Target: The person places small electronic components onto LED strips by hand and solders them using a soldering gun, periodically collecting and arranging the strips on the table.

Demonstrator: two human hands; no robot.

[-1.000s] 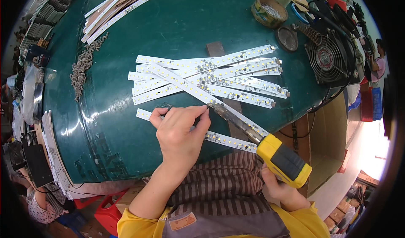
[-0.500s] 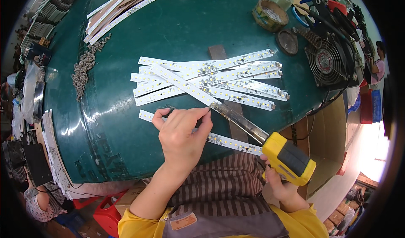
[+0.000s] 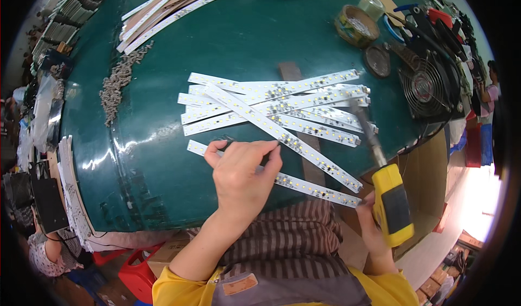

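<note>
My left hand is closed in a pinch, its fingertips at the lower edge of a white LED strip. Whatever the fingertips pinch is too small to make out. That strip lies slantwise over a pile of crossed LED strips. Another LED strip runs below, partly hidden under my left hand. My right hand grips a yellow and black soldering gun. Its metal barrel, blurred by motion, points up over the right ends of the piled strips.
A dark bar lies under the strips on the green table. Small grey parts are heaped at left, near stacked strips. At right stand a round tub, a shallow dish and a fan.
The soldering gun has swung up and right, off the slanted strip, uncovering its right part. My left hand keeps its pinch at the strip. The whole view has shifted slightly.
</note>
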